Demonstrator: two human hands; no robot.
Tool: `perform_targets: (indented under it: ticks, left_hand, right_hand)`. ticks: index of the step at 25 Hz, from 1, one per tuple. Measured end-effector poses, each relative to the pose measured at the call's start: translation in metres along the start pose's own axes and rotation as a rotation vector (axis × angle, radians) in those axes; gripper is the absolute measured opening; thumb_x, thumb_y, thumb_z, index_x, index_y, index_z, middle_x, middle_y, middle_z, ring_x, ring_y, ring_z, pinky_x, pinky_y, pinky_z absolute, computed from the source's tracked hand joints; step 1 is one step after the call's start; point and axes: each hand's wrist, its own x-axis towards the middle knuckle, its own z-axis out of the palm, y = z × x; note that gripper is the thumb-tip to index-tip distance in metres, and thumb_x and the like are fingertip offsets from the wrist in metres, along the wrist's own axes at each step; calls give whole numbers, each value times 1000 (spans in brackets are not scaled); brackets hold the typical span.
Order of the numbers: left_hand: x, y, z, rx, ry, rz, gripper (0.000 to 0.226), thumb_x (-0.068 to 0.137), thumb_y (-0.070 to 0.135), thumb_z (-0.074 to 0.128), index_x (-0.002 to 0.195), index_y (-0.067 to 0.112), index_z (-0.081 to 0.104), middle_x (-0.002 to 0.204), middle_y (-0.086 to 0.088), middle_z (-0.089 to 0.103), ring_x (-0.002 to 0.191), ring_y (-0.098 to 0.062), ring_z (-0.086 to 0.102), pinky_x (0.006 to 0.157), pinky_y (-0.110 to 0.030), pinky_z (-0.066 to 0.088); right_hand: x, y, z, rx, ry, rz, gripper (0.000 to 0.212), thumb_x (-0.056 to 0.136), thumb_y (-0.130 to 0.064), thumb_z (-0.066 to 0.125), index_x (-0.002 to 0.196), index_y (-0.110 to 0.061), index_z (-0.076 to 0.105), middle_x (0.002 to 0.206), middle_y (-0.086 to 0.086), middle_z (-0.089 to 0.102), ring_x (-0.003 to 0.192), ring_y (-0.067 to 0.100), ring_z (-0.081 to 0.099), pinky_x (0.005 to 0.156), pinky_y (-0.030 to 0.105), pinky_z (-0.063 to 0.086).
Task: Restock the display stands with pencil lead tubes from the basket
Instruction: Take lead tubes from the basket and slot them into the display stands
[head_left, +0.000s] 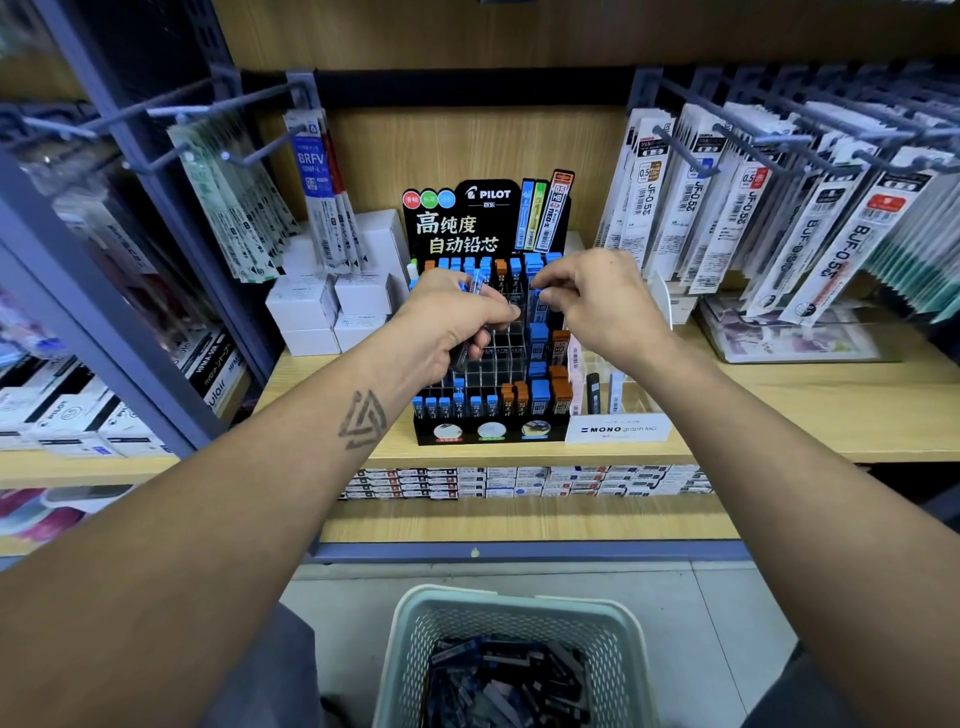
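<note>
Head view. Display stand at the shelf front edge: front row and right columns filled, centre slots empty. Basket below holds many more tubes; restocking judged part done. Left hand raised over the stand's left side, clutching several lead tubes. Right hand over its back right, pinching one blue-capped tube above a slot.

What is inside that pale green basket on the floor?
The basket holds a loose heap of pencil lead tubes, dark with blue caps, lying at all angles. The basket's bottom and the tubes lower in the heap are covered.
</note>
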Motion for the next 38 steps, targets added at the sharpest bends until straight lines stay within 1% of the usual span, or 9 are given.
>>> perform_targets:
  ticks: [10, 17, 21, 23, 26, 29, 33, 35, 38]
  left_hand:
    - [2, 0, -3, -14, 11, 3, 20, 85, 2, 74, 76, 13, 61, 75, -13, 64, 39, -9, 42, 39, -19, 35]
    - [3, 0, -2, -30, 1, 10, 18, 85, 1, 74, 84, 12, 60, 67, -8, 63, 38, -9, 42, 39, -18, 34]
    - [4, 0, -3, -83, -32, -42, 17, 84, 1, 75, 90, 9, 61, 72, -12, 64, 40, -10, 43, 38, -18, 36]
    - [3, 1, -4, -192, -125, -108, 11, 86, -2, 68, 89, 5, 60, 74, -14, 65, 44, -11, 48, 41, -21, 41]
    - [-2, 4, -6, -342, -332, -168, 13, 92, -9, 50, 102, -2, 57, 80, -20, 65, 58, -18, 56, 52, -27, 50]
    - [-7, 4, -7, -384, -494, -157, 20, 96, -11, 43, 111, -5, 56, 92, -27, 66, 68, -22, 61, 62, -30, 55]
    - [-14, 3, -10, -337, -626, -160, 27, 97, -11, 43, 122, -6, 55, 112, -32, 61, 80, -25, 67, 69, -31, 59]
    - [-16, 2, -12, -306, -629, -172, 29, 98, -10, 45, 125, -8, 54, 113, -34, 64, 79, -24, 70, 68, -29, 59]
    - [-19, 1, -18, -260, -600, -209, 24, 97, -9, 47, 119, -5, 56, 105, -33, 68, 71, -22, 68, 58, -26, 57]
  right_hand:
    - [1, 2, 1, -104, -4, -39, 20, 96, -13, 65, 113, -13, 75, 113, 6, 74, 107, 24, 67, 100, 39, 52]
    - [-2, 1, 8, -225, -108, -112, 23, 98, -14, 60, 116, -15, 75, 111, 10, 74, 107, 29, 65, 96, 41, 53]
    - [-4, -2, 0, -192, -63, -76, 26, 99, -11, 56, 117, -13, 74, 114, 9, 74, 107, 27, 66, 98, 39, 53]
    - [-6, -4, -6, -75, -10, 6, 24, 97, -7, 58, 111, -14, 76, 106, 4, 76, 100, 21, 69, 96, 36, 55]
    - [-8, -8, -15, 322, 89, 211, 17, 93, -7, 65, 94, -19, 77, 84, -1, 75, 79, 15, 73, 78, 34, 60]
    - [-17, -18, -17, 728, -29, 331, 11, 93, -9, 68, 99, -16, 75, 91, 5, 76, 75, 15, 70, 69, 28, 58]
    - [-27, -22, -12, 885, -184, 392, 18, 89, 2, 70, 107, 1, 72, 87, 11, 72, 55, 12, 66, 53, 21, 52]
    - [-27, -19, -12, 953, -152, 425, 13, 86, 4, 72, 97, 0, 73, 83, 13, 71, 56, 15, 65, 58, 26, 53]
    - [-25, -13, -19, 1098, -80, 480, 9, 86, 4, 71, 88, -5, 71, 80, 10, 72, 71, 19, 69, 69, 29, 55]
